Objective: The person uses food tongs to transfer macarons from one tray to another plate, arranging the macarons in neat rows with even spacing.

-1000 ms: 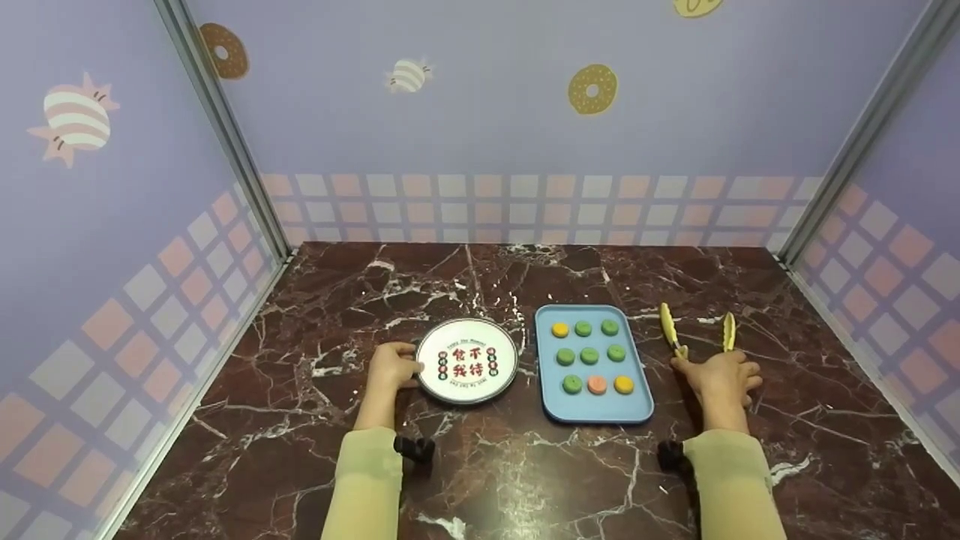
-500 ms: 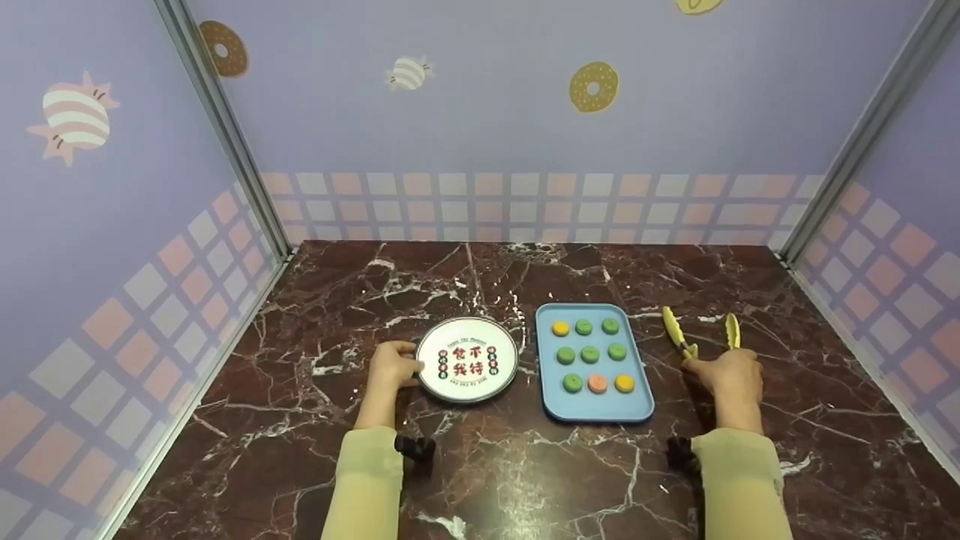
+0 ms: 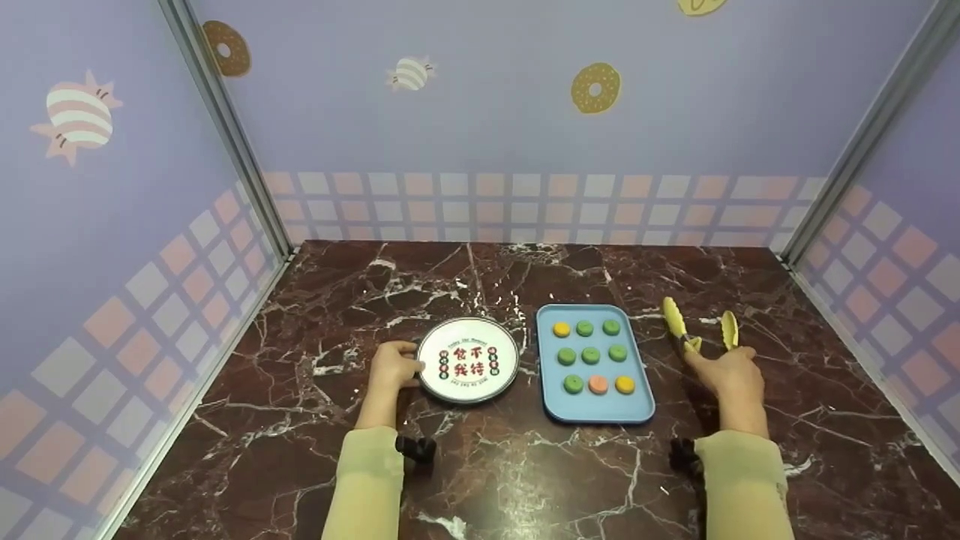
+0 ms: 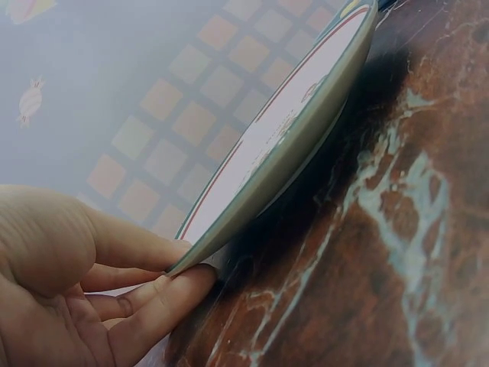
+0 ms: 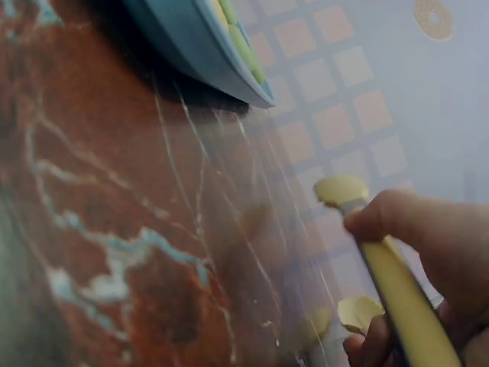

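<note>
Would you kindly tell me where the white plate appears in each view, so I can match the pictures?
Head: the white plate lies just below centre, left of the blue tray.
Left wrist: the white plate slants nearly edge-on from lower left to upper right, pinched by the left hand.
Right wrist: not in it.
Shared landmark: the pink-and-white checked wall band.

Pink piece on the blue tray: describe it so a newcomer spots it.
On the dark red marble table, find the blue tray right of the white plate. In its nearest row, the pink piece sits between a green piece and a yellow piece. It is the only pink one of nine; the others are green or yellow.
</note>
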Motion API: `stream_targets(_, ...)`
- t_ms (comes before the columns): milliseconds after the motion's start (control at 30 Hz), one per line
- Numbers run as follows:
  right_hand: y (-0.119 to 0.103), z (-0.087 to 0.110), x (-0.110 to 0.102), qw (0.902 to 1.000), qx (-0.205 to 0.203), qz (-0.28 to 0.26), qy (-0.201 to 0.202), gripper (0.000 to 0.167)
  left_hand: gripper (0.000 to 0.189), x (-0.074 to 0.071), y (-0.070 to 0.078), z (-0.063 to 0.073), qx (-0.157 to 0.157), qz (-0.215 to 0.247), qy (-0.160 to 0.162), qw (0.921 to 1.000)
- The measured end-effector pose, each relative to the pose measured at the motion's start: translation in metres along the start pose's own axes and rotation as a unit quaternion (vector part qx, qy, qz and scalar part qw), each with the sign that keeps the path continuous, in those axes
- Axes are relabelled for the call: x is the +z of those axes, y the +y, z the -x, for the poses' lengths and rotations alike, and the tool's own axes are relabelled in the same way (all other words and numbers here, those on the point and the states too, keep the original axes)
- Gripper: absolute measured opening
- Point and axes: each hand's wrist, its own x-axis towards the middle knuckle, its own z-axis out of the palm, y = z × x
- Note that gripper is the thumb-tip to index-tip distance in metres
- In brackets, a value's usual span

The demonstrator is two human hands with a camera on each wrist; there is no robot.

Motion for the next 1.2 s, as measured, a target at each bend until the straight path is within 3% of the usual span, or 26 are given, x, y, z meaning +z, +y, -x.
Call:
stream_targets(200,-0.006,0.003,-0.001,0.9986,-0.053,0.004,0.004,0.116,0.048,0.001,0.000,0.000,0.000,0.000,0.002,1.0000)
stream_targets(400,-0.020,0.010,-0.004,0.9903,-0.137,0.022,-0.006,0.117,0.047,0.001,-0.001,0.000,0.000,-0.002,0.003,1.0000)
stream_targets(533,-0.030,0.016,-0.002,0.9823,-0.182,0.041,-0.021,0.102,0.046,0.000,0.000,0.000,0.001,-0.003,0.000,1.0000)
stream_targets(667,-0.039,0.019,0.003,0.9755,-0.207,0.064,-0.038,0.085,0.046,0.000,0.001,0.000,-0.001,-0.001,-0.002,1.0000)
stream_targets(1000,-0.060,0.027,0.010,0.9599,-0.257,0.094,-0.061,0.090,0.048,-0.001,0.001,-0.001,0.001,0.009,0.000,1.0000)
stream_targets(1200,-0.071,0.029,0.016,0.9501,-0.283,0.106,-0.076,0.074,0.047,-0.001,-0.001,0.000,0.000,0.010,-0.003,0.9999)
